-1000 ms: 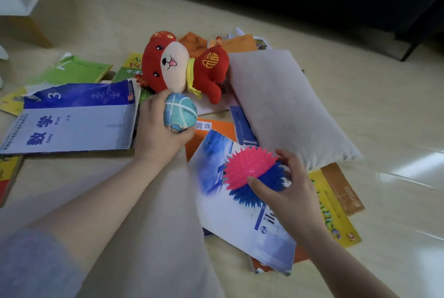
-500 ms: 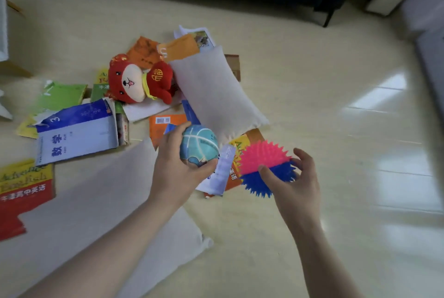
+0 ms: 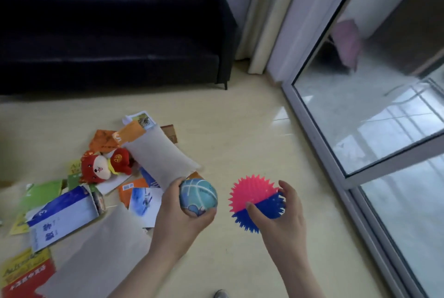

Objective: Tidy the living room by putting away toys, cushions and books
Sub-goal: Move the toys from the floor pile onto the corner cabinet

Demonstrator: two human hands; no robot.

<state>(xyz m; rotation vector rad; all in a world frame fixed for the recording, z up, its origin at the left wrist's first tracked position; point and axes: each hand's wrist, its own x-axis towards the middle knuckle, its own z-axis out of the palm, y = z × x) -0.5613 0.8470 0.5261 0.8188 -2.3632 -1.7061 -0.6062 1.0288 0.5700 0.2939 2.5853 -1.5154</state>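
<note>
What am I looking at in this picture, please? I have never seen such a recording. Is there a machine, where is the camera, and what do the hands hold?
There is no machine here. A person wears a camera on the head, so the picture looks forward and down at that person's own two hands. The left hand grips a blue ball. The right hand holds a spiky ball, half pink and half blue. On the floor at the left lie scattered books, a red plush toy and a grey cushion. Behind them stands a dark sofa. At the right is a glass door.
</note>
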